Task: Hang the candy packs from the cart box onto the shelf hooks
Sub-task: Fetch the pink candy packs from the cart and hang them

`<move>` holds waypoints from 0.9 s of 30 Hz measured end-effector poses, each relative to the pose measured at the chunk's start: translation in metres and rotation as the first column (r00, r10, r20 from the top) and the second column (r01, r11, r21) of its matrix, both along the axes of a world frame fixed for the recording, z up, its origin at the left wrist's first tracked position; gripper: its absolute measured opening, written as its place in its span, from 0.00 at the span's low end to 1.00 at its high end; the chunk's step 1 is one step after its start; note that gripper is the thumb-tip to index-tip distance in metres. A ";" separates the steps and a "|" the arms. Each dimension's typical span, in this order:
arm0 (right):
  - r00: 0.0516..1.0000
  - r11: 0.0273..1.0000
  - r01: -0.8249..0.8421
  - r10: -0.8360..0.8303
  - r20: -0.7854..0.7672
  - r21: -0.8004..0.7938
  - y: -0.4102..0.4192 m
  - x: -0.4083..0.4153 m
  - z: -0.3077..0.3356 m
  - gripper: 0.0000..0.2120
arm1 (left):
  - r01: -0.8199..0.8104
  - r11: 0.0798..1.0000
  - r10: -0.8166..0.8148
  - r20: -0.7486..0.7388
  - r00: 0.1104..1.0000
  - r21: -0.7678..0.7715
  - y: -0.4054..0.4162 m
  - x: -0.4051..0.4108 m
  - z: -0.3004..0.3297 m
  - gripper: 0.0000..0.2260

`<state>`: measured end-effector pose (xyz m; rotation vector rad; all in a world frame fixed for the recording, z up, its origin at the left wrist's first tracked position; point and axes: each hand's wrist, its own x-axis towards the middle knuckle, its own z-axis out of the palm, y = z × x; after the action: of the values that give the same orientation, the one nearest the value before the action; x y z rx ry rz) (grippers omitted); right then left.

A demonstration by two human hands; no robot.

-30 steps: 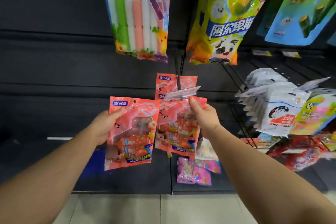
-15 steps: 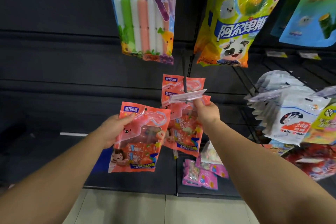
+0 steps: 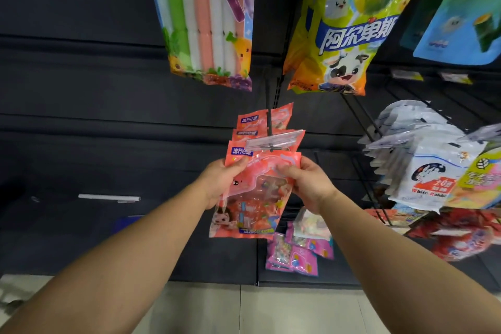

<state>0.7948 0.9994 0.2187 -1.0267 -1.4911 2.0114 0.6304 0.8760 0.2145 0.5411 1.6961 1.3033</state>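
I hold a pink-orange candy pack [image 3: 252, 198] upright in front of the black shelf wall. My left hand [image 3: 222, 184] grips its upper left edge. My right hand [image 3: 309, 184] pinches its upper right edge. Just above the pack's top, a black shelf hook [image 3: 269, 122] sticks out with a clear price-tag holder [image 3: 275, 140] at its tip. Several identical packs [image 3: 260, 127] hang on that hook behind the held one. The cart box is out of view.
Above hang a stick-candy bag [image 3: 206, 22] and a yellow-green lollipop bag [image 3: 344, 30]. White candy bags [image 3: 423, 160] on hooks crowd the right side. Small pink packs [image 3: 295, 252] hang low below my right hand. A white label strip [image 3: 108, 197] sits on the shelf wall at left.
My left hand carried its pack rightwards and up to the hook. My right hand let go of the hanging pack and took the held pack's right edge.
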 end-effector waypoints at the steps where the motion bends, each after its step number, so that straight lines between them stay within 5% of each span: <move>1: 1.000 0.999 0.031 -0.030 -0.007 0.028 0.002 0.000 0.003 0.10 | -0.005 1.000 0.005 0.016 1.000 0.019 0.004 0.002 0.001 0.14; 5: 0.991 0.990 0.123 -0.119 -0.055 0.072 0.005 -0.003 0.016 0.06 | -0.084 0.995 0.080 0.068 0.995 0.060 0.016 0.010 0.004 0.09; 14: 0.970 0.963 0.244 -0.244 -0.014 0.116 0.002 -0.013 0.018 0.05 | -0.175 0.984 0.176 0.044 0.983 -0.017 0.028 0.013 0.007 0.14; 19: 0.964 0.956 0.263 -0.266 0.006 0.132 0.000 -0.010 0.011 0.05 | -0.155 0.987 0.159 0.100 0.982 -0.043 0.025 0.019 0.008 0.35; 22: 0.958 0.951 0.285 -0.287 0.002 0.122 -0.001 -0.008 0.009 0.06 | -0.152 0.988 0.154 0.090 0.984 -0.032 0.025 0.021 0.008 0.23; 27: 0.963 0.946 0.262 -0.268 0.003 0.192 -0.002 -0.010 0.019 0.04 | -0.198 0.980 0.201 0.119 0.972 -0.037 0.026 0.019 0.005 0.19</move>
<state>0.7851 0.9977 0.2381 -1.1140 -1.4415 1.6408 0.6492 0.9021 0.2193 0.2752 1.6946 1.4255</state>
